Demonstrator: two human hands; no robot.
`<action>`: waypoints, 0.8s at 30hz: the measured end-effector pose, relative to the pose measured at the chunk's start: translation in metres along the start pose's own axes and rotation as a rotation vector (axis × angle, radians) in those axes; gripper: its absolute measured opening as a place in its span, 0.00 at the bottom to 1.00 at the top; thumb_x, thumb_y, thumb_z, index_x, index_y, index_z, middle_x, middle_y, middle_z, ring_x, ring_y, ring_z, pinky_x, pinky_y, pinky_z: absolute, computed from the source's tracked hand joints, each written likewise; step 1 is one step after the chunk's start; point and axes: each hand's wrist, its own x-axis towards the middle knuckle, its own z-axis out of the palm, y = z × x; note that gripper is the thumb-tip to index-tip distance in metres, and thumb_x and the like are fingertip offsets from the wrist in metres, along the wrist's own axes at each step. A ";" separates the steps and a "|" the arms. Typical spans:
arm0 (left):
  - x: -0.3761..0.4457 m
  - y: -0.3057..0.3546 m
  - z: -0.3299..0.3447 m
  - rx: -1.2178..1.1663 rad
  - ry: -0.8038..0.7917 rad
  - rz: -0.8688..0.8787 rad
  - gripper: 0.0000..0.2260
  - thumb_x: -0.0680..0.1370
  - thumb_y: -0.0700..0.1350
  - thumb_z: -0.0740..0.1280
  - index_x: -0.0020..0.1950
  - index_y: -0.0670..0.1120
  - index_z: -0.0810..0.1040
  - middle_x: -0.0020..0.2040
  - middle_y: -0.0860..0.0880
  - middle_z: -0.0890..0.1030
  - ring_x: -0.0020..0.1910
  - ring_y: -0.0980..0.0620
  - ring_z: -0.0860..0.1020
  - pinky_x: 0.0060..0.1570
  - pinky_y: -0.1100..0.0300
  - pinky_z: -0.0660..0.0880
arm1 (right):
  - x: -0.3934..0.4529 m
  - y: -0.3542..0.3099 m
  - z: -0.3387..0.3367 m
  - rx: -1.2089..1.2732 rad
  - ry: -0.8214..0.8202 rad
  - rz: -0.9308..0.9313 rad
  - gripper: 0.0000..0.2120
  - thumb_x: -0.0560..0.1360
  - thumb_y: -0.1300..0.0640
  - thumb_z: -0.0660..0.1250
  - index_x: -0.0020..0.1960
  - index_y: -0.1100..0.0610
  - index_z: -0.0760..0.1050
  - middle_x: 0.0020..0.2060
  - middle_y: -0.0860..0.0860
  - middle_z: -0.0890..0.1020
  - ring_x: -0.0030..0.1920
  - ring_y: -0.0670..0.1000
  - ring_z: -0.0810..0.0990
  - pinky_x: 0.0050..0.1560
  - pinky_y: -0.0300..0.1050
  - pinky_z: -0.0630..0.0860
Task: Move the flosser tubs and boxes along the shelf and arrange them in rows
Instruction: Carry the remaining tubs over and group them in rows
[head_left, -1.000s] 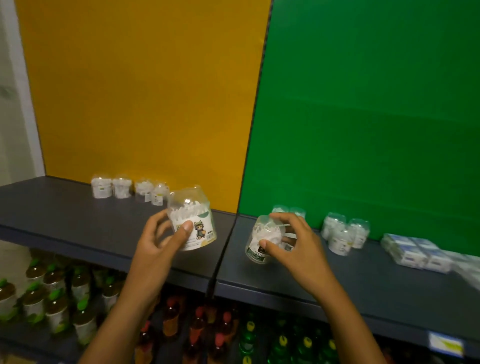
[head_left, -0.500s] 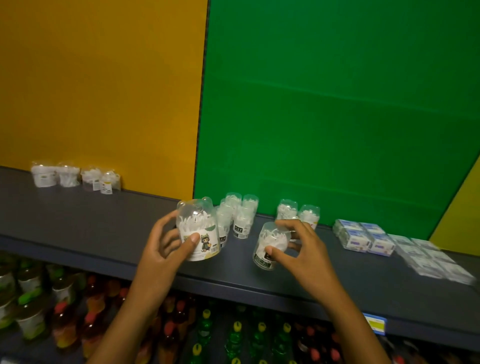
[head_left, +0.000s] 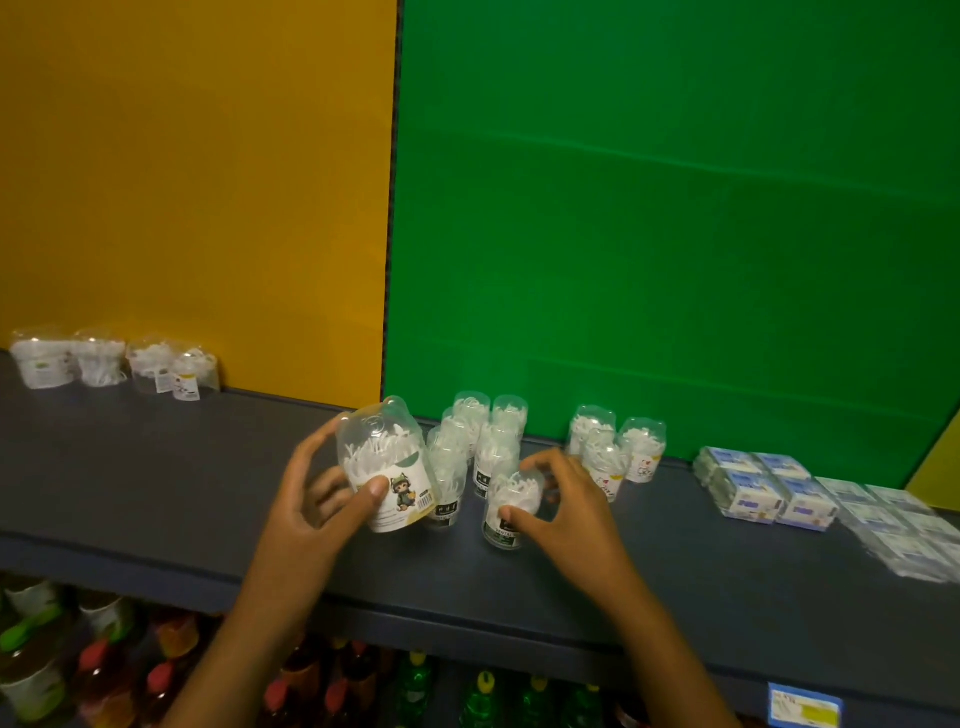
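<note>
Each hand grips a tub — left hand (head_left: 317, 499) the large tub (head_left: 384, 467), right hand (head_left: 563, 506) a small tub (head_left: 509, 512).

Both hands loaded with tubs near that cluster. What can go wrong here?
1. The left hand holds the large clear cartoon-label flosser tub tilted, right beside the cluster of small clear tubs; setting it down may topple them.
2. The right hand grips the small dark-label tub near the dark shelf's front edge; a slip could drop it.
</note>
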 end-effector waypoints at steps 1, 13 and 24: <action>0.005 -0.004 -0.002 -0.003 0.005 -0.006 0.27 0.71 0.45 0.70 0.68 0.61 0.68 0.54 0.51 0.84 0.53 0.56 0.82 0.46 0.65 0.80 | 0.005 0.003 0.006 -0.010 0.001 0.003 0.20 0.68 0.51 0.77 0.55 0.46 0.71 0.52 0.44 0.75 0.53 0.43 0.74 0.54 0.43 0.74; 0.032 -0.017 -0.011 -0.014 0.065 0.003 0.25 0.73 0.37 0.70 0.67 0.53 0.68 0.56 0.52 0.80 0.48 0.57 0.83 0.39 0.69 0.78 | 0.024 0.017 0.041 -0.023 -0.051 0.005 0.21 0.69 0.52 0.76 0.55 0.45 0.69 0.52 0.45 0.72 0.55 0.44 0.73 0.54 0.34 0.70; 0.058 -0.004 0.059 -0.027 -0.126 0.109 0.29 0.70 0.39 0.71 0.68 0.54 0.67 0.60 0.55 0.78 0.51 0.53 0.83 0.42 0.65 0.79 | 0.026 0.048 -0.052 -0.271 -0.007 0.034 0.16 0.78 0.42 0.63 0.64 0.45 0.68 0.60 0.43 0.71 0.60 0.44 0.71 0.58 0.43 0.73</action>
